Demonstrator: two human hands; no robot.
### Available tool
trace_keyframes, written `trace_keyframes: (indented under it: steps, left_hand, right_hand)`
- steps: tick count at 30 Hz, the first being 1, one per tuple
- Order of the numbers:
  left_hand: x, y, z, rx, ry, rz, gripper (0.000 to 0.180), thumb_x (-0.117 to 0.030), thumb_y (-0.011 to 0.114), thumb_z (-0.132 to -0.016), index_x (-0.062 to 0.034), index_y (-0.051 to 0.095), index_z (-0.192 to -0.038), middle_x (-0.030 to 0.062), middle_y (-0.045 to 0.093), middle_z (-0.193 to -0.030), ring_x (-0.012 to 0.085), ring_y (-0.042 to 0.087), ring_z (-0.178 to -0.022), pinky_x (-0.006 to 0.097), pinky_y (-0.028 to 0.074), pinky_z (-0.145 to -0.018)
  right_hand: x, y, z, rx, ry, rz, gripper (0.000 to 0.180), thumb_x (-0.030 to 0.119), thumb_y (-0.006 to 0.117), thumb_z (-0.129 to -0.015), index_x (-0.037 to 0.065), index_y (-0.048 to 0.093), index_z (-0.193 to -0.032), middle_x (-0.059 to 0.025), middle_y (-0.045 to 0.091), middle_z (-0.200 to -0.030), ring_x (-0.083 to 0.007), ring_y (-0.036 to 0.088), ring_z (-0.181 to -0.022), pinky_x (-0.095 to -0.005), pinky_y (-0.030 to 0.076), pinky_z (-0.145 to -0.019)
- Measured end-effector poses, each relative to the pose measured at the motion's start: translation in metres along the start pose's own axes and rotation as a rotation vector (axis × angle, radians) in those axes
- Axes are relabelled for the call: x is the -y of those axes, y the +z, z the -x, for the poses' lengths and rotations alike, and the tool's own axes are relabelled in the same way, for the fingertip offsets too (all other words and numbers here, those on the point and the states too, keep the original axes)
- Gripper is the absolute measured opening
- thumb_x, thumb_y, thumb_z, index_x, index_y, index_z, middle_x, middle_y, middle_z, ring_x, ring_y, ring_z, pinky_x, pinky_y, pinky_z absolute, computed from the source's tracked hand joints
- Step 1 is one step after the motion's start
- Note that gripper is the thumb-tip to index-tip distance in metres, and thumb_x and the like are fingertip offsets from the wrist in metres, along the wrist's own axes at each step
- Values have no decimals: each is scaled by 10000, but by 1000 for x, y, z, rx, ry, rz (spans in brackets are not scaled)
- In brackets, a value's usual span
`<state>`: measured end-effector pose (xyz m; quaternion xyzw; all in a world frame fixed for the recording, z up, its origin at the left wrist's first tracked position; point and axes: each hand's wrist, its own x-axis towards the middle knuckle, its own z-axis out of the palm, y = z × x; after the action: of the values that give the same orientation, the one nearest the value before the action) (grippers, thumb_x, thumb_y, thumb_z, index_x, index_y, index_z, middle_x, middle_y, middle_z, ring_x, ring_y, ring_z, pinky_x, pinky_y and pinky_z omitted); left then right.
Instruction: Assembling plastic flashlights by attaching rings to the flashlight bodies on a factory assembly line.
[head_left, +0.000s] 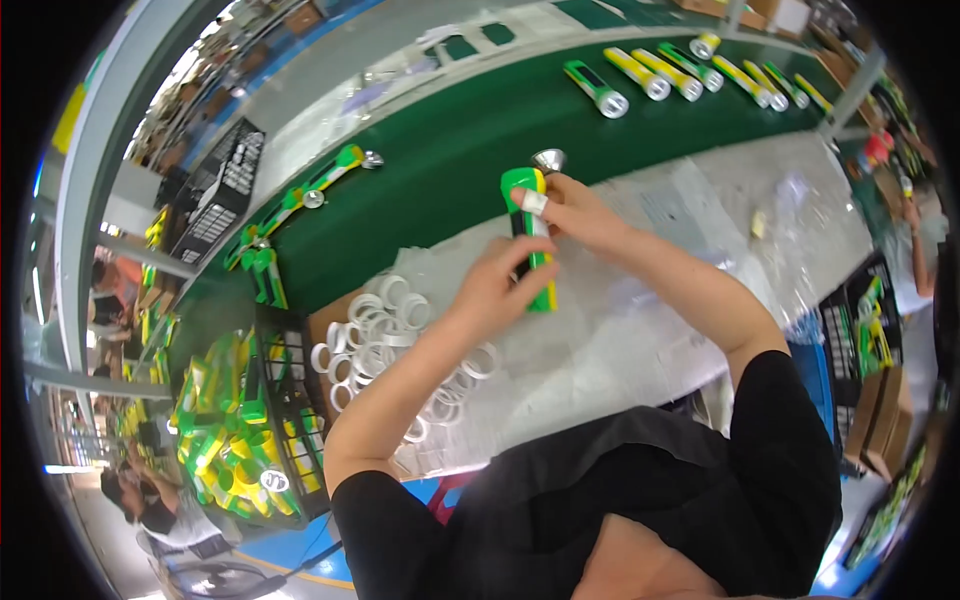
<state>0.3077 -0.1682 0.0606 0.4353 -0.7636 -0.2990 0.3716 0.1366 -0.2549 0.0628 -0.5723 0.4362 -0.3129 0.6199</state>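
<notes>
I have a green and yellow flashlight body (pixel 532 240) over the pale work table (pixel 640 330). My left hand (pixel 500 285) is closed around its near half; my right hand (pixel 575 212) pinches its far end, where the silver reflector (pixel 548 159) sits. By my judgement this one is part-built: white rings (pixel 375 330) wait to the left, while finished flashlights (pixel 690 70) lie far off on the green belt (pixel 450 150).

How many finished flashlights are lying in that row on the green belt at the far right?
8 flashlights, side by side along the green belt at its far right end, from the green one nearest across to the frame edge. More may lie out of view.
</notes>
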Motion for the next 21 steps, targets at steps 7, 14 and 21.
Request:
trace_keyframes:
  steps: [7,14,21]
  left_hand:
    - [-30,15,16,-293,-172,259,314,-179,599,-956,-54,552,-1240,95,677,-961,152,649,-784,295,508,-706]
    - [-51,64,28,-16,15,518,409,-289,376,-1050,17,644,-1002,105,652,-977,143,584,-853,292,473,-771]
    - [-67,75,51,-17,428,192,461,-328,316,-1054,3,625,-969,126,655,-1028,273,603,-966,357,460,-860]
  right_hand:
    - [-27,-5,127,160,-38,-605,509,339,651,-875,27,498,-1246,-117,610,-1022,-194,628,-909,-328,517,-787]
    - [-38,10,195,358,-1,-390,618,370,651,-898,36,397,-1352,-121,600,-1021,-202,627,-837,-347,525,-738]
    - [-46,28,206,123,-120,-415,495,318,577,-973,56,409,-1358,-78,587,-964,-145,612,-765,-296,506,-683]
